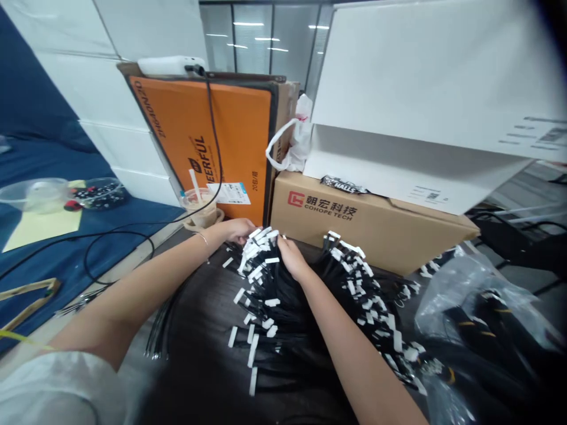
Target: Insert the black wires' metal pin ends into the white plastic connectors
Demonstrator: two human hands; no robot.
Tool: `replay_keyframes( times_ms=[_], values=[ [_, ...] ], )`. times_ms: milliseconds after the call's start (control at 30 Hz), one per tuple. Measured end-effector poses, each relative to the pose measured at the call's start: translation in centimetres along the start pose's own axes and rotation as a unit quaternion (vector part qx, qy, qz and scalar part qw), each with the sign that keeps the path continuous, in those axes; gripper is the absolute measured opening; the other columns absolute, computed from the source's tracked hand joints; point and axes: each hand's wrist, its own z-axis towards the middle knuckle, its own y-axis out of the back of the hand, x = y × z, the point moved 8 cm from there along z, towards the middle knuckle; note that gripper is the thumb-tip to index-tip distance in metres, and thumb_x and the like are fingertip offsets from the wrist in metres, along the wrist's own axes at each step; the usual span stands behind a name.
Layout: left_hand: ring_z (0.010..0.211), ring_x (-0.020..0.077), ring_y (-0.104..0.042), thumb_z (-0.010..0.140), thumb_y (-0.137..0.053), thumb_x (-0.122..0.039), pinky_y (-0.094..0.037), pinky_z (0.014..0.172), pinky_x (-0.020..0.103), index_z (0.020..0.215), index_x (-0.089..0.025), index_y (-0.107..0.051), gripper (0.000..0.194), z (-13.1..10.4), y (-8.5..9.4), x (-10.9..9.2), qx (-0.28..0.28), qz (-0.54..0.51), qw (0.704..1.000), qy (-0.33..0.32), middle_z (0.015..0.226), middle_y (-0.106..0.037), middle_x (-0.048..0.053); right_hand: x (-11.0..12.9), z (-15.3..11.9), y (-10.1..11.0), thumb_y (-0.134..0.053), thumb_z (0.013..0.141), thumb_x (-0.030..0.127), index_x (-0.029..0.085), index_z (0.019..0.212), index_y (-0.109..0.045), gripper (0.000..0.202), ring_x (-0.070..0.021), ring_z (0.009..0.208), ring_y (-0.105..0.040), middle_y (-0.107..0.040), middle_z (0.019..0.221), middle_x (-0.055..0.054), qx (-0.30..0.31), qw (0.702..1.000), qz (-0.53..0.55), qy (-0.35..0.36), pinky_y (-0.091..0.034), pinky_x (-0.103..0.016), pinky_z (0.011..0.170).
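Observation:
A thick heap of black cables with white connectors (259,271) lies on the dark table before me, spilling toward the near edge. My left hand (241,229) is curled at the far left end of this heap, its fingertips partly hidden by connectors. Against the right side of the same connector ends, my right hand (290,254) is closed on some of the cables. To the right of my right forearm lies a second row of white connectors (363,289) on black cables. Loose black cable ends (157,330) lie below my left forearm.
A brown carton (372,236) stands behind the cables, with a HALLS candy bag (343,185) on it. An orange box (212,136) and a drink cup (199,206) are at the back left. Clear plastic bags (469,283) with bundled cables lie right.

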Motion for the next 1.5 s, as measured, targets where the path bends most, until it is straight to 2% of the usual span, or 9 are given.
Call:
replay_keyframes(
  times_ms=[200,433,600,867,1033,1133,1300,1500],
  values=[
    [0.097,0.0223,-0.06,0.087,-0.055,-0.031,-0.052,0.08,0.042,0.116,-0.015,-0.054,0.033,-1.8,-1.1,1.1,-0.002,-0.017,1.0,-0.003,0.116,-0.058,0.01,-0.9,-1.0,0.9,-0.052,0.088,0.037,0.014,0.112,-0.056,0.034,-0.0201,0.097,-0.059,-0.059,0.112,-0.006,-0.056,0.997,0.049,0.036,-0.05,-0.039,0.082],
    [0.097,0.0226,-0.06,0.087,-0.054,-0.032,-0.051,0.08,0.042,0.115,-0.015,-0.055,0.033,-4.4,0.7,2.7,-0.036,-0.026,0.999,-0.024,0.115,-0.058,0.009,-0.2,-1.6,1.9,-0.051,0.089,0.038,0.014,0.11,-0.057,0.033,-0.0184,0.093,-0.06,-0.06,0.107,-0.006,-0.114,0.99,0.061,0.062,-0.051,-0.038,0.08],
    [0.096,0.0221,-0.06,0.088,-0.054,-0.033,-0.051,0.08,0.042,0.115,-0.015,-0.055,0.032,-6.2,1.4,3.6,-0.04,-0.058,0.997,-0.035,0.114,-0.058,0.009,0.0,-1.8,2.0,-0.051,0.089,0.037,0.014,0.111,-0.056,0.033,-0.0185,0.094,-0.06,-0.06,0.109,-0.006,-0.109,0.99,0.054,0.07,-0.05,-0.038,0.08],
    [0.086,0.0188,-0.061,0.089,-0.052,-0.036,-0.053,0.073,0.037,0.109,-0.014,-0.057,0.031,-9.4,1.9,3.2,-0.018,-0.157,0.985,-0.07,0.105,-0.061,0.008,-0.1,-2.3,1.9,-0.051,0.089,0.037,0.014,0.111,-0.056,0.032,-0.0183,0.093,-0.06,-0.06,0.108,-0.006,-0.097,0.991,0.021,0.088,-0.051,-0.038,0.08],
    [0.073,0.0145,-0.061,0.089,-0.051,-0.038,-0.052,0.063,0.032,0.103,-0.013,-0.059,0.03,-11.4,1.8,4.7,-0.035,-0.205,0.976,-0.07,0.093,-0.062,0.006,-0.5,-2.2,1.8,-0.051,0.089,0.037,0.014,0.11,-0.057,0.032,-0.0184,0.093,-0.059,-0.06,0.108,-0.006,-0.092,0.991,0.012,0.092,-0.051,-0.038,0.08],
    [0.074,0.0151,-0.061,0.089,-0.05,-0.038,-0.052,0.064,0.032,0.106,-0.013,-0.057,0.031,-11.5,2.0,6.1,-0.075,-0.237,0.967,-0.063,0.095,-0.062,0.006,-0.5,-2.3,1.7,-0.051,0.089,0.037,0.014,0.111,-0.057,0.032,-0.0185,0.093,-0.059,-0.06,0.108,-0.006,-0.092,0.991,0.004,0.099,-0.051,-0.038,0.08],
    [0.09,0.0202,-0.061,0.089,-0.052,-0.034,-0.053,0.075,0.04,0.118,-0.016,-0.052,0.035,-10.1,3.1,7.9,-0.149,-0.292,0.943,-0.047,0.112,-0.058,0.009,-0.2,-2.5,1.5,-0.051,0.089,0.036,0.014,0.111,-0.056,0.032,-0.0182,0.093,-0.059,-0.059,0.109,-0.006,-0.092,0.989,-0.016,0.116,-0.051,-0.038,0.079],
    [0.096,0.022,-0.06,0.088,-0.054,-0.033,-0.051,0.079,0.042,0.118,-0.016,-0.053,0.034,-9.1,3.5,9.2,-0.146,-0.309,0.94,-0.007,0.116,-0.057,0.01,-0.4,-2.9,1.3,-0.052,0.089,0.036,0.014,0.111,-0.056,0.031,-0.0176,0.092,-0.06,-0.059,0.108,-0.006,-0.092,0.988,-0.023,0.123,-0.051,-0.037,0.079]
  ],
)
